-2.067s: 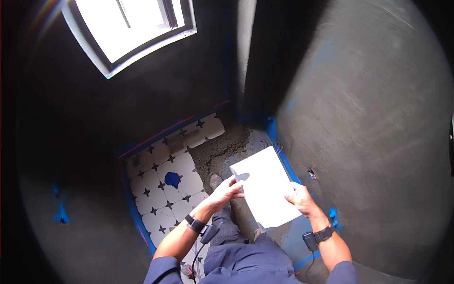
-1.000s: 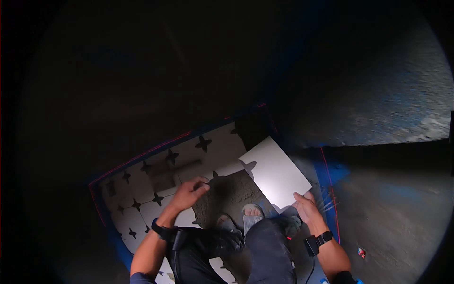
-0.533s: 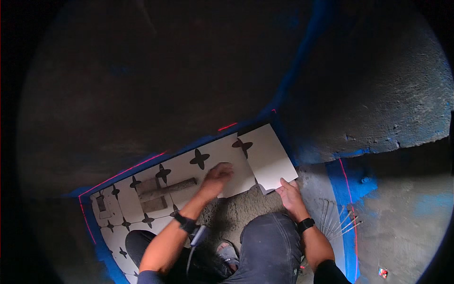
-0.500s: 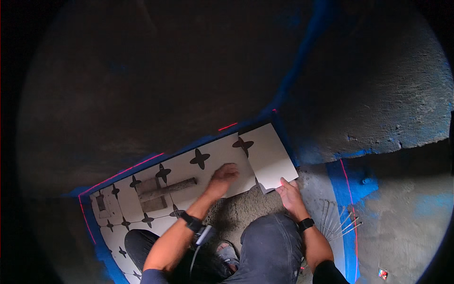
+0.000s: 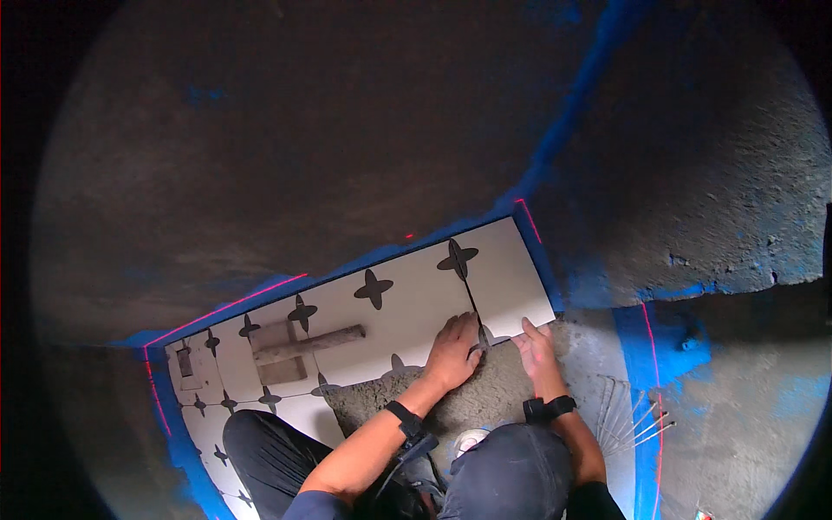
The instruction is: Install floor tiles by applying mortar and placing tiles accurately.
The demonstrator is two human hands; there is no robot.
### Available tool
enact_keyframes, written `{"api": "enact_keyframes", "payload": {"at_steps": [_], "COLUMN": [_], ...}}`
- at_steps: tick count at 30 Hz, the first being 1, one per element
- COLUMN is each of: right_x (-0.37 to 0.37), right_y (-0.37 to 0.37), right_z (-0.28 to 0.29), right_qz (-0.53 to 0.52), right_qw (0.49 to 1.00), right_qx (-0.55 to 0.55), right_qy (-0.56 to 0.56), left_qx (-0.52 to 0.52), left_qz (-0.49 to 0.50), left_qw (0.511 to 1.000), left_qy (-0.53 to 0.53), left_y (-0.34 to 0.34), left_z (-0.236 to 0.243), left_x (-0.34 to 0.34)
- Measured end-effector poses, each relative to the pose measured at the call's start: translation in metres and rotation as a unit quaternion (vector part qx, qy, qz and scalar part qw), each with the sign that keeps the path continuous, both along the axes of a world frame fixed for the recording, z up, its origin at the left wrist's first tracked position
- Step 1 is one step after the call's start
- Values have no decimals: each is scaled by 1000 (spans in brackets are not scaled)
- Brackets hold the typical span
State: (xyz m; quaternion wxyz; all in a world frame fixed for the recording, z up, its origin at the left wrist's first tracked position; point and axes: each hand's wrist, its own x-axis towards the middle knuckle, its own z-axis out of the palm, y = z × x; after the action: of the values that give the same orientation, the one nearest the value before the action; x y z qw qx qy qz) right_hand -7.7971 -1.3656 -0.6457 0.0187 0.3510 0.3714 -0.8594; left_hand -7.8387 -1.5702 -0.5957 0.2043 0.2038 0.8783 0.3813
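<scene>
A white floor tile (image 5: 507, 276) with part of a dark petal pattern lies in the far right corner, against its neighbour (image 5: 414, 303) with a thin dark gap between them. My left hand (image 5: 454, 354) rests open, fingers stretched over the neighbour's near edge beside that gap. At the corner tile's near right edge, my right hand (image 5: 536, 348) has its thumb and fingers closed on the rim; the fingertips underneath are hidden. Rough grey mortar (image 5: 381, 399) spreads in front of both tiles, below my left hand.
A trowel-like tool with a flat grey plate (image 5: 282, 368) and round handle lies on the laid tiles. A square drain (image 5: 185, 362) sits far left. Thin rods (image 5: 628, 425) fan out at right. Blue-edged walls (image 5: 555, 156) carry red laser lines. A white round container (image 5: 470, 440) shows beside my knee.
The corner tile has come down from a tilted, overlapping position to lie beside its neighbour. My left hand has moved right and down to the joint; my right hand stays at the tile's edge.
</scene>
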Motion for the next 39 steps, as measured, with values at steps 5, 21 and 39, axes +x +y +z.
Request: {"api": "enact_keyframes", "payload": {"at_steps": [5, 21, 39], "right_x": [-3, 8, -58], "right_y": [2, 25, -11], "right_z": [2, -4, 18], "right_qz": [31, 245, 399], "right_qw": [999, 917, 488], "right_qx": [23, 232, 764], "right_qy": [-29, -213, 138], "left_qx": [-97, -125, -142], "left_qz": [-69, -122, -128], "left_qw": [988, 977, 978], "left_qy": [94, 126, 81], "left_y": [-5, -6, -4], "left_z": [-3, -15, -20], "left_x": [2, -8, -1]}}
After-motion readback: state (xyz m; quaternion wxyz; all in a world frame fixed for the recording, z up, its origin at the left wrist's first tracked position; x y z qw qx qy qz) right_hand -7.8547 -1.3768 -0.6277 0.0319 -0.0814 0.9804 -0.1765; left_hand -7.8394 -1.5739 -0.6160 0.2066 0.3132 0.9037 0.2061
